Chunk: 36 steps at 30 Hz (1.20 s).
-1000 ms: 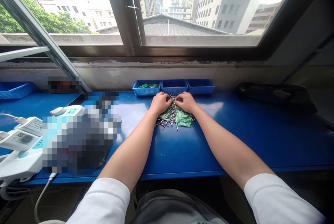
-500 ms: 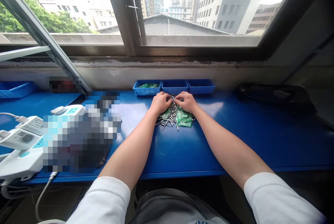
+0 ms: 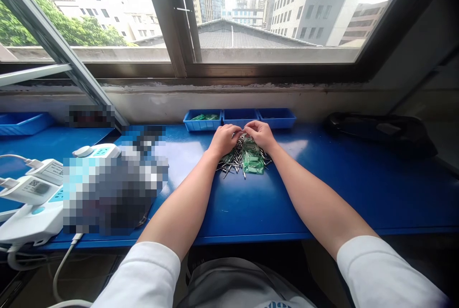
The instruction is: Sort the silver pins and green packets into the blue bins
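My left hand [image 3: 224,139] and my right hand [image 3: 260,134] meet at the fingertips above the far part of a pile of thin metal pieces [image 3: 234,160]. Both have their fingers pinched together; whatever is between them is too small to make out. Green clear packets [image 3: 253,162] lie on the right part of the pile, below my right hand. Just behind my hands stand three blue bins: the left bin [image 3: 202,126] holds green packets, while the middle bin [image 3: 239,115] and the right bin [image 3: 277,123] show dark insides.
White power strips [image 3: 36,217] with plugs and cables lie at the left, beside a blurred-out heap. A black bag [image 3: 380,131] rests at the back right of the blue table [image 3: 251,222]. Another blue tray [image 3: 25,124] is at the far left, behind a metal frame.
My right hand has risen slightly off the pile, and its fingertips have come together with those of my left hand. More of the metal pieces and green packets shows below.
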Tool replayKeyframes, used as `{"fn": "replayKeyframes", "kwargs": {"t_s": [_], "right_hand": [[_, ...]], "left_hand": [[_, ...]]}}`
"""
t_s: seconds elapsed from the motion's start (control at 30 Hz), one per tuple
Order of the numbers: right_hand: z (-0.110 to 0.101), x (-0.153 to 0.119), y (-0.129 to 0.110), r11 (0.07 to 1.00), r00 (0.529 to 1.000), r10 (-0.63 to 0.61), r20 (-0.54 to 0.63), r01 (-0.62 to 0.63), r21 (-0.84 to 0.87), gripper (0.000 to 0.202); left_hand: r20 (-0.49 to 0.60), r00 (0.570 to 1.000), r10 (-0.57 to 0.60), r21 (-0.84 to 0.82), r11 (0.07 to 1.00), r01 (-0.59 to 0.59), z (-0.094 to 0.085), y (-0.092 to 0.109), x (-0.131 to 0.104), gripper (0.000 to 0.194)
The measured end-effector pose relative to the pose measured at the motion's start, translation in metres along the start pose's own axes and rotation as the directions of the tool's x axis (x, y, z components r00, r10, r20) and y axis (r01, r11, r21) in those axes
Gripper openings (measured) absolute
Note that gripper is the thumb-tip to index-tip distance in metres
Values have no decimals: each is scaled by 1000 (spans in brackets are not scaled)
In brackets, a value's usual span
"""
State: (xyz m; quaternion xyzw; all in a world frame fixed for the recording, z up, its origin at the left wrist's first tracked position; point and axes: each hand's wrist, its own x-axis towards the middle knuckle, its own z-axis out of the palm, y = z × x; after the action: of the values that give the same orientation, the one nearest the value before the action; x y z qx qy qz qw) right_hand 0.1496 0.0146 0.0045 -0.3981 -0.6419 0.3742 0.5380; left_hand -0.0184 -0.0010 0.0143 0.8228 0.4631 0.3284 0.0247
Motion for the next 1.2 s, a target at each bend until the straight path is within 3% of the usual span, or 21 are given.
{"fn": "replayKeyframes", "kwargs": {"t_s": [0.27, 0.53, 0.63, 0.7, 0.83, 0.93, 1.07, 1.2], "right_hand": [[3, -5, -4, 986, 999, -25, 37, 31, -166, 24], [0, -6, -8, 999, 998, -36, 55, 38, -34, 28], [-2, -5, -7, 999, 998, -37, 55, 39, -19, 26], [-3, -5, -7, 991, 997, -73, 23, 75, -107, 27], [-4, -5, -10, 871, 986, -153, -61, 105, -480, 44], [-5, -4, -8, 739, 992, -104, -72, 29, -673, 62], [-5, -4, -2, 622, 999, 16, -48, -48, -781, 73], [-3, -4, 1, 598, 999, 40, -26, -45, -800, 75]], "left_hand": [[-32, 999, -30, 18, 999, 30, 3, -5, 1, 27], [37, 998, -46, 21, 999, 45, 0, -2, 2, 35], [-7, 999, -46, 9, 999, 46, 0, -3, 2, 32], [-84, 992, -93, 19, 995, 95, 1, -5, 2, 31], [-208, 938, -279, 49, 954, 295, 1, -13, 2, 31], [-193, 904, -381, 68, 914, 400, 3, -20, 2, 30], [-110, 905, -412, 111, 900, 423, 6, -24, 2, 31], [-55, 909, -412, 139, 899, 416, 8, -23, 3, 32]]}}
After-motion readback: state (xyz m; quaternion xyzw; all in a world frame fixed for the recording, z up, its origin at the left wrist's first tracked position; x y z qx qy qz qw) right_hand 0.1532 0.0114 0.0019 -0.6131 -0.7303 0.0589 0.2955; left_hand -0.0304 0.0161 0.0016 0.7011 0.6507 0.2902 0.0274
